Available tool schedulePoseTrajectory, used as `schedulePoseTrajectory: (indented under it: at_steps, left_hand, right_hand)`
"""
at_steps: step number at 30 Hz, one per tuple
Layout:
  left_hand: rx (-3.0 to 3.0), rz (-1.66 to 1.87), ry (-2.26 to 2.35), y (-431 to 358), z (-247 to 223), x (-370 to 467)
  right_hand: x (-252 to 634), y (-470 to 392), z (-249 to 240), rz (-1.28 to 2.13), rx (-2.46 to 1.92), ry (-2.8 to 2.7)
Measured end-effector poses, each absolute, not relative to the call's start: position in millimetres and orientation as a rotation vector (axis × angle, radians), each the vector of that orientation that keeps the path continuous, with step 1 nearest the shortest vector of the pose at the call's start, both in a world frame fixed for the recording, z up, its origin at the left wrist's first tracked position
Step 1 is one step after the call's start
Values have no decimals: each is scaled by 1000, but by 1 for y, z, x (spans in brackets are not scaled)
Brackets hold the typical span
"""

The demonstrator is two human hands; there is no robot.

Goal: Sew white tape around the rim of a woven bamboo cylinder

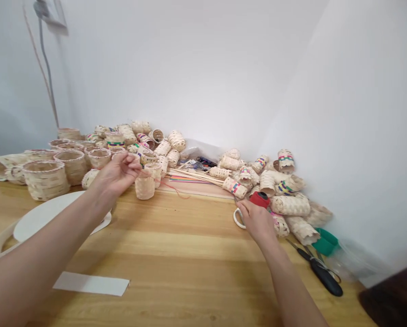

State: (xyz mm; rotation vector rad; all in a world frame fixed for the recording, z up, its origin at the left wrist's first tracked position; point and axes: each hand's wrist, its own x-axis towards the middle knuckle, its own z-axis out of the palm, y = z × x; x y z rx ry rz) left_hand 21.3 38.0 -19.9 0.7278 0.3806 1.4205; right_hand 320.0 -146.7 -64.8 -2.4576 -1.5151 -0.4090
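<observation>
The left hand (123, 171) is pinching its fingertips together on fine red thread (179, 195), which is trailing past a small basket (144, 187) of pale woven strips, standing upright just beside; the right hand (258, 221) is gripping white-looped scissors (238, 220), fingers curling tight. Beyond it, a red spool (258, 199) and rough, cylindrical baskets (290, 205) are crowding the smooth wooden table (190, 254).

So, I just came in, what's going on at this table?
A person is working among woven baskets. Their left hand is raised, fingertips together, beside a small basket, seemingly pinching red thread, though that's too fine to be sure. Their right hand holds white-handled scissors close to a red spool.
</observation>
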Motion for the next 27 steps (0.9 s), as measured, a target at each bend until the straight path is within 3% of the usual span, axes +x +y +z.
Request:
schedulePoseTrajectory:
  at_steps: [13,27]
  left_hand:
    - [579,1662,589,55,8,-51]
    - [633,1694,665,17,34,-109]
  right_hand:
    - [342,-147,-70,-344,-2618,-1339]
    - [351,-148,-80,-276,-2582,-1404]
